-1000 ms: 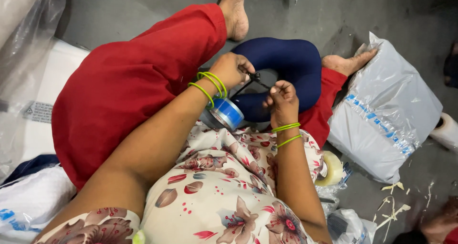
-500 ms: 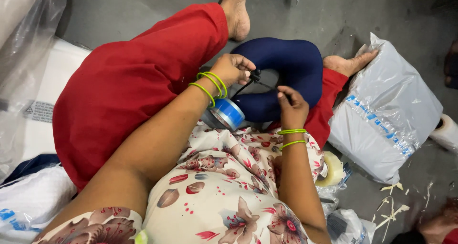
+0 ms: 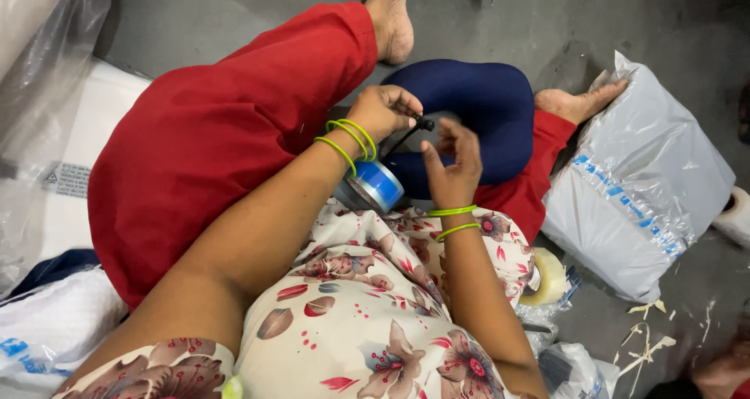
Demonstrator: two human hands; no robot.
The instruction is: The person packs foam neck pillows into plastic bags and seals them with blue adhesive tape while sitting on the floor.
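I read my left hand [image 3: 384, 110] pinching a black cord toggle [image 3: 424, 122] on the navy neck pillow [image 3: 484, 106]. My right hand [image 3: 453, 165], at 5 o'clock, is released; taking the cord next calls for a fine pinch.

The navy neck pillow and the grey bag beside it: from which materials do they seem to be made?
Navy neck pillow: probably soft knit fabric over padding; matte, smooth, rounded, no shine. Grey bag: likely thin plastic film; glossy, creased, with light reflections. The left hand pinches a small black part at the pillow; its material cannot be told.

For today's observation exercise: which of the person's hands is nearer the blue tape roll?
Left. The left hand is just above the blue tape roll, its wrist beside it; the right hand is further right, apart from it.
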